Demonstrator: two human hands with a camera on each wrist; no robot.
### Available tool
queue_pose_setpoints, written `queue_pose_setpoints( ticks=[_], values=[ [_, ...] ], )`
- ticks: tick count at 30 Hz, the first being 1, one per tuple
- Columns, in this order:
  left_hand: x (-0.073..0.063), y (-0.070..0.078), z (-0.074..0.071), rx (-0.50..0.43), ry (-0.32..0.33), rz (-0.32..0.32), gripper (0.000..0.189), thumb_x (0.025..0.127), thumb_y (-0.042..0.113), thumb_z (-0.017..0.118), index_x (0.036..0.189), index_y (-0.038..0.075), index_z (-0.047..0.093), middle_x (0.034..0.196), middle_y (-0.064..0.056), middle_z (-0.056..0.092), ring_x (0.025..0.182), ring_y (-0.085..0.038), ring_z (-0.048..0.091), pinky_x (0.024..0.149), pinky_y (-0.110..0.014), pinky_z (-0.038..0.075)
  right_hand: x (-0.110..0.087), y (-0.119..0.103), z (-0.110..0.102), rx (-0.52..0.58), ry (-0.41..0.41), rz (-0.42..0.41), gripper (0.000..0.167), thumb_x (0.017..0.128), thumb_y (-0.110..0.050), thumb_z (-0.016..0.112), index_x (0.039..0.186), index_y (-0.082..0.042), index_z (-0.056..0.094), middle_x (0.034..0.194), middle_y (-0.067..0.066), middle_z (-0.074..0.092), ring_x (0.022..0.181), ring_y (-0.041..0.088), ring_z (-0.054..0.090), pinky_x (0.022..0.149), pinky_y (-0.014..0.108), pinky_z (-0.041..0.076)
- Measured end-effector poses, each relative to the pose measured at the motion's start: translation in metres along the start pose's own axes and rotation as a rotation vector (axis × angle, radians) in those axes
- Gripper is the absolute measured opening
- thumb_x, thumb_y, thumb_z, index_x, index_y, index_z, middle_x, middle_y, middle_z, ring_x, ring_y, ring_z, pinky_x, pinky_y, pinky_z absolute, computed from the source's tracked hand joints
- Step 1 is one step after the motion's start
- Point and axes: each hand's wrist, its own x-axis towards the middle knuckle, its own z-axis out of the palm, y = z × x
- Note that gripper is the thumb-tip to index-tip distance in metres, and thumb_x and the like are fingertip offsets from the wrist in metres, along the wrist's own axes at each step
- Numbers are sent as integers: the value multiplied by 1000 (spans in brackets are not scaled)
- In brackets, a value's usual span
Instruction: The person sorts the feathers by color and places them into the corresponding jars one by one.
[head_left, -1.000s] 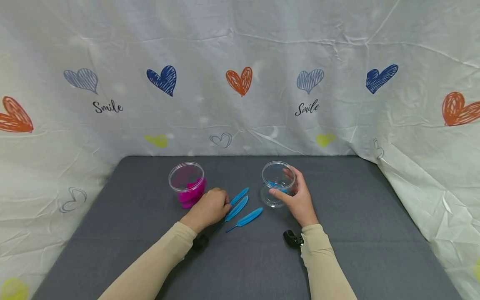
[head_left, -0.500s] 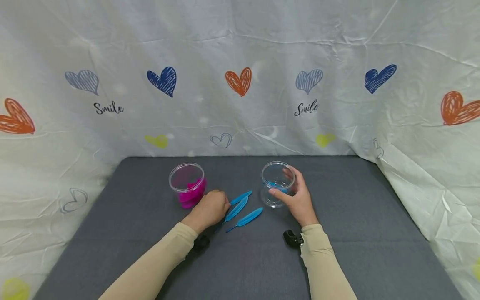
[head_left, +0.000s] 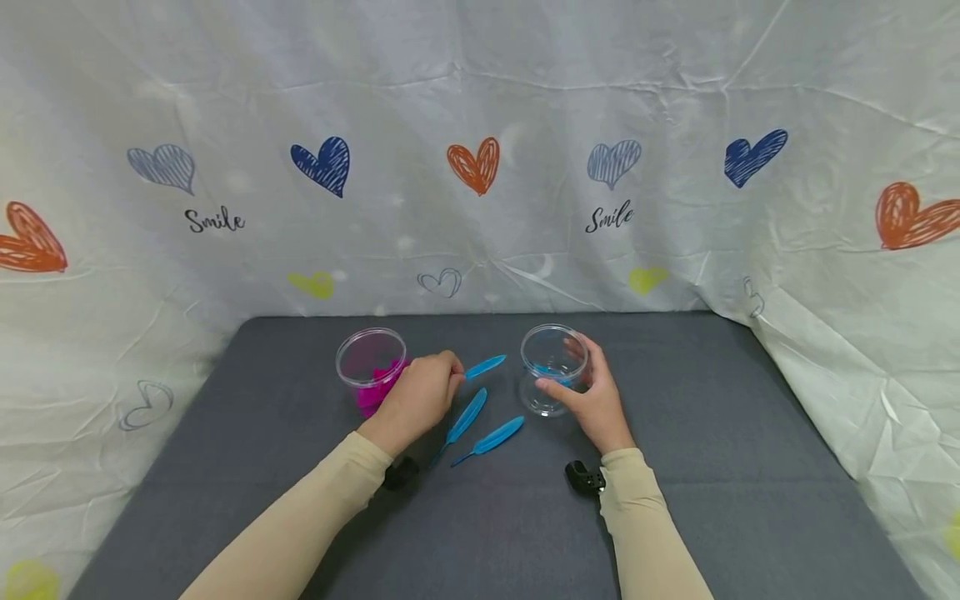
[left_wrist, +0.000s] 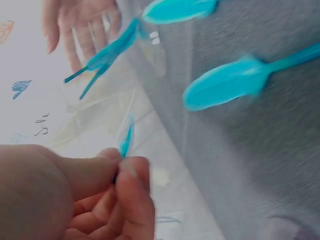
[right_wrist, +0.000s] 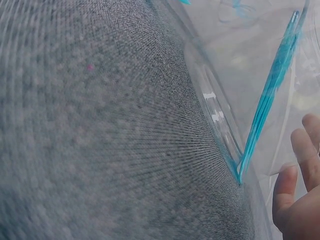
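My left hand [head_left: 422,390] pinches a blue feather [head_left: 486,367] between thumb and fingertips, its vane pointing right toward a clear plastic jar [head_left: 534,398]. In the left wrist view the pinched feather [left_wrist: 128,137] shows nearly edge-on. My right hand [head_left: 602,408] grips the jar from the right, thumb in front and fingers behind. Inside the jar lean blue feathers [right_wrist: 272,82], also visible in the left wrist view. Two more blue feathers lie on the grey cloth between the hands: one [head_left: 469,414] nearer the left hand, the other [head_left: 501,435] further right.
Left of the left hand stands a second clear jar [head_left: 352,377] with magenta feathers [head_left: 369,402] in it, partly hidden by that hand. A grey cloth [head_left: 480,533] covers the table. A white curtain [head_left: 390,100] printed with hearts hangs behind and at both sides.
My left hand has lifted the upper blue feather away from the other two and moved it slightly up and back. My right hand and its jar have stayed in place.
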Motion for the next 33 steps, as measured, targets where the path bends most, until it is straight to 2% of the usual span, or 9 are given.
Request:
queue_pose_setpoints(
  ticks=[3,6,12,18,24,33],
  values=[
    [6,6,-8,-50,37,24,17,106,13,69,117,0,72,105,-13,77,84,-22,74,78,-38,66,0,0,0,6,-3,0,91,91,-31,89,166,-27,37,168,0,49,160,25,41,130,63,30],
    [11,12,-16,-69,80,58,19,107,13,68,119,0,74,108,-14,77,92,-26,76,82,-40,66,0,0,0,12,-6,0,91,91,-30,89,166,-27,37,168,0,49,160,25,41,130,63,30],
    [22,26,-31,-50,117,116,17,108,14,66,117,3,76,109,-11,74,93,-25,73,82,-40,64,0,0,-1,13,2,-2,91,90,-31,89,165,-28,37,167,-1,49,160,24,41,129,62,31],
    [35,45,-36,-20,106,148,18,109,15,65,119,5,77,114,-10,74,96,-25,72,86,-41,64,-2,1,-2,17,3,6,91,91,-31,89,165,-27,37,167,-1,49,160,24,41,129,61,32],
    [47,65,-35,31,57,195,19,109,17,66,118,5,79,114,-9,76,102,-24,73,90,-38,65,-2,2,-3,22,5,10,91,91,-32,89,166,-26,37,167,-1,49,160,25,41,128,62,32],
    [58,81,-26,57,2,191,18,107,16,69,115,6,82,111,-8,76,101,-25,74,91,-40,66,1,1,-3,19,-5,13,93,91,-33,89,166,-29,35,167,-3,49,159,25,42,127,62,34]
  ],
)
